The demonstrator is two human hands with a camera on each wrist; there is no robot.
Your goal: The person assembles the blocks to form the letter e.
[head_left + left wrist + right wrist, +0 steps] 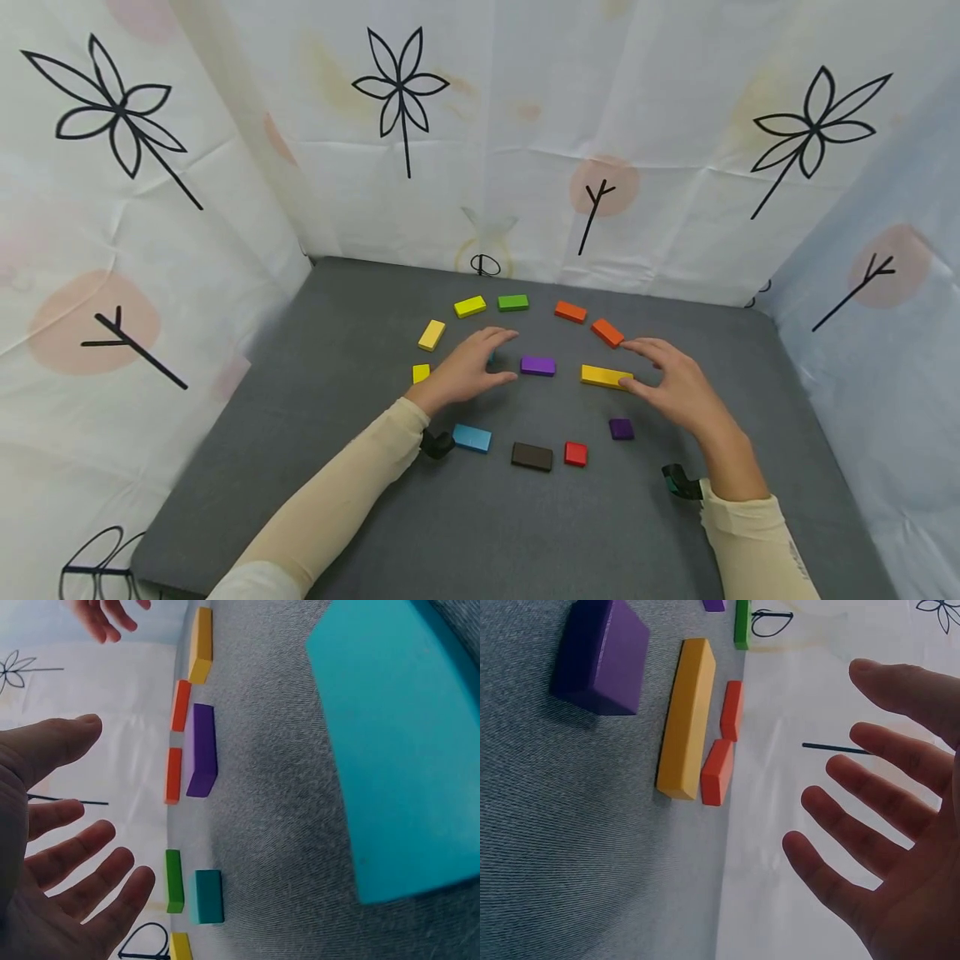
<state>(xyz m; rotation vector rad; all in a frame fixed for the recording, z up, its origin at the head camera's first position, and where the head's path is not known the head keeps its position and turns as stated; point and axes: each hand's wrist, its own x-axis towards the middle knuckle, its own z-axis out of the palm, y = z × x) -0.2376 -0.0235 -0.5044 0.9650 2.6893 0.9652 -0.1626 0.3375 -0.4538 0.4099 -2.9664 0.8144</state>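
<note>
My left hand hovers over the table with fingers spread and holds nothing. It partly hides a small teal block, while a purple block lies just to its right. Below its wrist is a light blue block, large in the left wrist view. My right hand is also in the air, its fingers parted and nothing in them. In the head view its thumb overlaps the end of a long amber block; the right wrist view shows the hand apart from it. An orange block lies near its fingertips.
Further blocks lie on the grey table: yellow, pale yellow, green, orange, dark brown, red and dark purple. White printed cloth hangs behind and at both sides.
</note>
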